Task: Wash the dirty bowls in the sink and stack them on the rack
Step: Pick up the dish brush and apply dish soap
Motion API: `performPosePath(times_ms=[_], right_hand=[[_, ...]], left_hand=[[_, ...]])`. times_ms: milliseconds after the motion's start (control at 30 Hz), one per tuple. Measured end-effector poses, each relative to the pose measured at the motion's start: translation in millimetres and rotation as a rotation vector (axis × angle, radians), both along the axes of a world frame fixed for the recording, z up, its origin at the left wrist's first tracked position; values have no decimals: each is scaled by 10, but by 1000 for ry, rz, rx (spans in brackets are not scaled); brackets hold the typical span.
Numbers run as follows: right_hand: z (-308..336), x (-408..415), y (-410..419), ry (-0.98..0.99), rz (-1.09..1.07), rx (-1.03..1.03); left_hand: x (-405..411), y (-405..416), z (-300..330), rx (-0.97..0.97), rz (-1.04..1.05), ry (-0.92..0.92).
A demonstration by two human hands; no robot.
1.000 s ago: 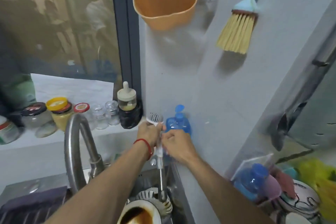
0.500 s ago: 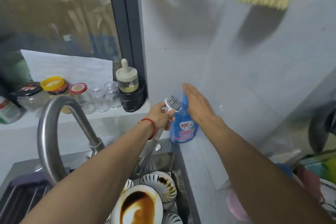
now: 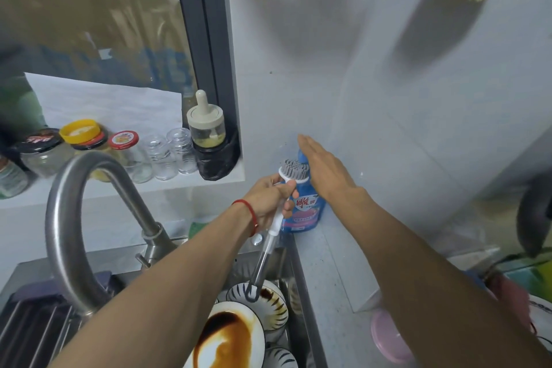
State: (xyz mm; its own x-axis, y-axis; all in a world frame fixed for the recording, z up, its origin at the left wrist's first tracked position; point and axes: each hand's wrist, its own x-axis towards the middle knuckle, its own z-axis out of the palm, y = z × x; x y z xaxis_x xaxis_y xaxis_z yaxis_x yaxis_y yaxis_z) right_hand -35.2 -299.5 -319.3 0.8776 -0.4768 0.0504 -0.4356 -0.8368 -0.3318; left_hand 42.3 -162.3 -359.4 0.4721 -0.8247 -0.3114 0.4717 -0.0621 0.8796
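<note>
The dirty bowls are sitting stacked in the sink, well below both sets of fingers, brown sauce pooled in the big front one. Directly above them the dish brush is hanging on a steep slant: bristle head up at the fingers, looped handle end dangling down over the striped bowl. The left hand is gripping it just under the head, fingers curled tight round the white neck.

Immediately right of those fingers, touching or nearly touching the bristles, the blue detergent bottle is standing upright on the surface at the sink's edge. The right hand is lying flat over its top, fingers straight and together, pointing away toward the wall; whether the palm is pressing the cap I cannot tell, as the hand is hiding it.

So the right hand is the nearer one to the bottle, and the brush head is waiting just left of the nozzle. Soap onto bristles looks like the step in hand; the bowls are not yet washed.

Further left, the curved tap is arching over the sink, and jars are lining the window ledge.
</note>
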Motion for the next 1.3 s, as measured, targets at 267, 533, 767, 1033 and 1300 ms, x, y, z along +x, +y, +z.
performPosePath(times_ms=[267,533,767,1033,1300], right_hand=[[-32,40,-83,15,41,-52],[14,39,-41,22,36,-116],[-52,26,-5,34,24,-135],[33,60,-83,132,51,-153],[22,45,-79,117,43,-171]], left_hand=[[-26,62,-71,11,-37,19],[-27,62,-84,-19,-46,27],[-4,70,-107,28,-76,-68],[7,130,-105,36,-75,-95],[14,135,-38,52,-120,-107]])
